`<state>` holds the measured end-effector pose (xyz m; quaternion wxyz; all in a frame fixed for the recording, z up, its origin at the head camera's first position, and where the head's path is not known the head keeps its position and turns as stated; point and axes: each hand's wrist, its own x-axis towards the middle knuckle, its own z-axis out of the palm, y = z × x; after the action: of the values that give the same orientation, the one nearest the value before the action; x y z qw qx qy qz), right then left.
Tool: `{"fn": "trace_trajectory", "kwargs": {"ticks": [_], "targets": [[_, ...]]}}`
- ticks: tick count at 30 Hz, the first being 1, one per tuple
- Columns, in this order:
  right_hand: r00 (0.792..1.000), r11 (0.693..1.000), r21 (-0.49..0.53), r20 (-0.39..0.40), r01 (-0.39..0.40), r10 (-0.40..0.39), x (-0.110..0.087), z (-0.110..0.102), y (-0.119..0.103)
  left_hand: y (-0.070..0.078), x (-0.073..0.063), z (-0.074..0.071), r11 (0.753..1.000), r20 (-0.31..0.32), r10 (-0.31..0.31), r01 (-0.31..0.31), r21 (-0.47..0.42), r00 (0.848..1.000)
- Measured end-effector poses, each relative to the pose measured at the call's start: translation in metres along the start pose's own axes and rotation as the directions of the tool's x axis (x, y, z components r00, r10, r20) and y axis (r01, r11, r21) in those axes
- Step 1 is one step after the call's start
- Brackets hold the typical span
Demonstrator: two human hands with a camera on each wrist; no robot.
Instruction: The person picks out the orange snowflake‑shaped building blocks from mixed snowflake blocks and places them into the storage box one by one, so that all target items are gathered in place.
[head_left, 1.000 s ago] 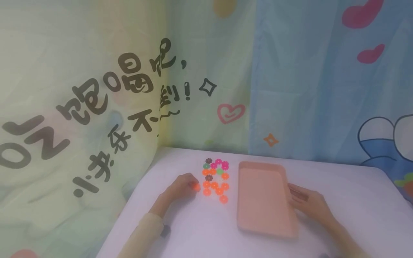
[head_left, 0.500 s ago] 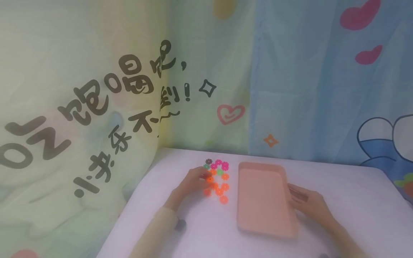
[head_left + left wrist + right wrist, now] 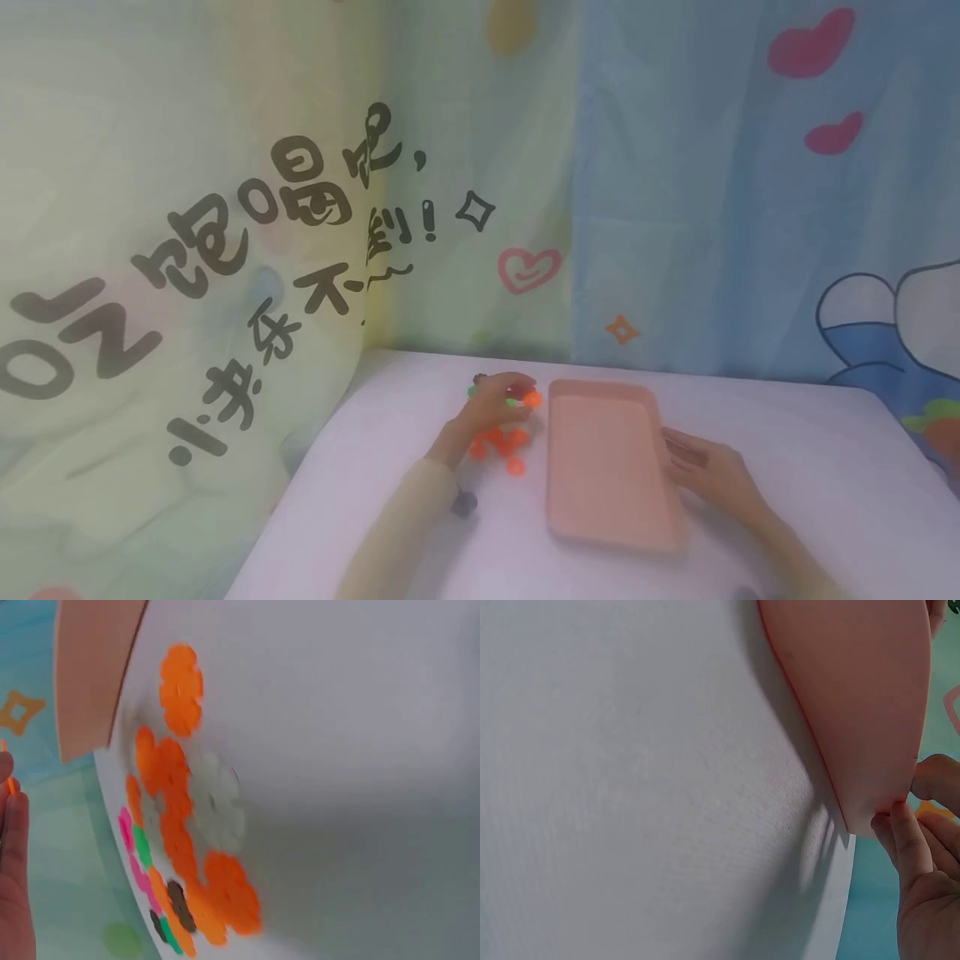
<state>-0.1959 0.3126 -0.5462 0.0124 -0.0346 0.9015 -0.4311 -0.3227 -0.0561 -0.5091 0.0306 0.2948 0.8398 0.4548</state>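
Note:
My left hand pinches an orange flower-shaped building disc between thumb and fingertips, close to the tray's far left corner. In the left wrist view that disc shows edge-on. Under and in front of this hand lies a cluster of notched plastic discs, partly covered by it. Orange ones are most common, with clear, pink, green and dark brown ones among them. My right hand holds the right side of the pink tray; its fingers press the outer wall, with the thumb at the rim.
A white-covered table bears the tray and discs. Printed cloth hangs along the left and behind, right up to the table's far edge.
My left hand has moved rightward and away over the disc cluster, carrying the orange disc toward the tray. My right hand stays at the tray, and the head view has shifted slightly.

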Motion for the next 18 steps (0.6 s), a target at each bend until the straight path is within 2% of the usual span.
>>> {"fn": "trace_trajectory", "kwargs": {"ticks": [2, 6, 11, 16, 18], "targets": [[1.000, 1.000, -0.023, -0.007, 0.010, -0.010, 0.000, 0.000, 0.000, 0.002, 0.006, 0.005, 1.000, 0.008, -0.005, 0.005, -0.010, 1.000], [1.000, 0.999, -0.034, -0.014, 0.007, -0.008, -0.001, -0.001, -0.005, 0.008, 0.022, 0.016, 0.998, 0.001, 0.046, -0.046, -0.034, 0.999], [1.000, 1.000, -0.020, -0.013, 0.005, -0.006, -0.003, -0.002, -0.012, 0.013, 0.041, 0.034, 0.992, -0.012, 0.078, -0.079, -0.100, 0.997], [1.000, 1.000, -0.018, -0.005, 0.006, -0.006, -0.006, -0.002, -0.022, 0.022, 0.053, 0.049, 0.994, -0.037, 0.056, -0.059, -0.088, 0.998], [1.000, 1.000, -0.024, -0.005, -0.002, 0.001, -0.008, -0.003, -0.026, 0.026, 0.057, 0.054, 0.994, -0.030, 0.018, -0.021, -0.105, 0.999]]}}
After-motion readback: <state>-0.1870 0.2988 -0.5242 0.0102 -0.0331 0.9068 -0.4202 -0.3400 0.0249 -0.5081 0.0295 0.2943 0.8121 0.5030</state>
